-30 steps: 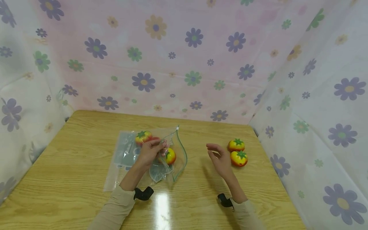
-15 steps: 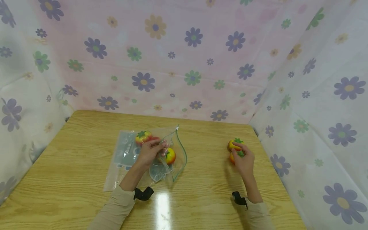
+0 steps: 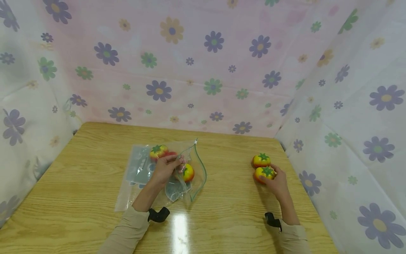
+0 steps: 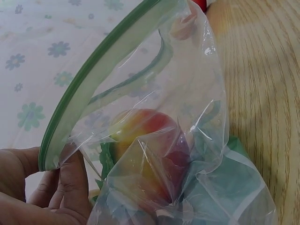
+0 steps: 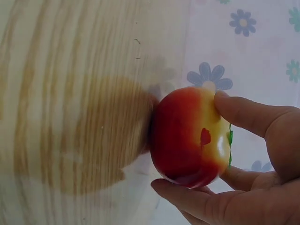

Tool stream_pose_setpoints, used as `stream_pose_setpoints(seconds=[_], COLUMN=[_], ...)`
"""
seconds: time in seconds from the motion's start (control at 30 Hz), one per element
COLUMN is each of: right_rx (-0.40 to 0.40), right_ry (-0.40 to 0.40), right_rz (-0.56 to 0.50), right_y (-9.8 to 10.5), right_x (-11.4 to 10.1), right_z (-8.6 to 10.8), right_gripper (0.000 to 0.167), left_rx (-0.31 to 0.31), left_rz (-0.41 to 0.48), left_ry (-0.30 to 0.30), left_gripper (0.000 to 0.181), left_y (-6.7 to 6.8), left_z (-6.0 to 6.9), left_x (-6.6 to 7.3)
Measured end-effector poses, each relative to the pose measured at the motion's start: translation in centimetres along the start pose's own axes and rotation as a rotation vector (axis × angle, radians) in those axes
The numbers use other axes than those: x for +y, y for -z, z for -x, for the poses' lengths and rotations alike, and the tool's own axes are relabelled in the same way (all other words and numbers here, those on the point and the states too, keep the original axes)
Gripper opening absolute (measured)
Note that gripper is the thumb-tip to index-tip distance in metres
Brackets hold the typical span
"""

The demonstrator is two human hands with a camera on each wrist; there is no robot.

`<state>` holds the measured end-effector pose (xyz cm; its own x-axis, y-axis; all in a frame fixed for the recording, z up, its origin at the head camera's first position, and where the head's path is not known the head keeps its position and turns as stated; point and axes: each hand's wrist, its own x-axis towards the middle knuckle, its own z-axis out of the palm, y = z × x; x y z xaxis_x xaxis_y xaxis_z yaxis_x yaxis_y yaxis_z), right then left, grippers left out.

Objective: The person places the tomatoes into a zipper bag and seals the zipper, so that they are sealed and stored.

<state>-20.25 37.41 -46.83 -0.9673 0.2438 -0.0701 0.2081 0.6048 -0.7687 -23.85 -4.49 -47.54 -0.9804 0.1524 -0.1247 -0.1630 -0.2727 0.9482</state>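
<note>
The left hand [image 3: 162, 171] is pinching a clear, green-edged bag [image 4: 206, 108] by its mouth; a bagged tomato [image 3: 188, 173] is showing through. The right hand [image 3: 279, 182] is gripping the nearer loose tomato [image 3: 264, 173] in its fingers [image 5: 246, 112], close beside the farther loose tomato [image 3: 260, 161], towards the worktop's [image 3: 228, 218] right.
</note>
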Motion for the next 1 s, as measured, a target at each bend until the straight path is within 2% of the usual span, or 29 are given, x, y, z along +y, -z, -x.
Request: stream_pose_setpoints(seconds=[0.2,0.53,1.0], right_rx=[-0.043,-0.103,-0.032], right_ry=[-0.039,-0.018,-0.028], right_rz=[-0.016,-0.016,-0.024], right_y=[-0.09,0.27,0.42], right_x=[0.34,-0.05,0.49], right_z=[0.12,0.57,0.58], right_gripper=[0.079,0.082,0.078], left_rx=[-0.003,-0.005,0.0], left_rz=[0.001,0.009,0.002], left_ry=[0.002,-0.005,0.001], left_gripper=[0.034,0.03,0.034], left_y=[-0.04,-0.12,-0.11], left_z=[0.06,0.13,0.1], left_x=[0.03,0.08,0.04])
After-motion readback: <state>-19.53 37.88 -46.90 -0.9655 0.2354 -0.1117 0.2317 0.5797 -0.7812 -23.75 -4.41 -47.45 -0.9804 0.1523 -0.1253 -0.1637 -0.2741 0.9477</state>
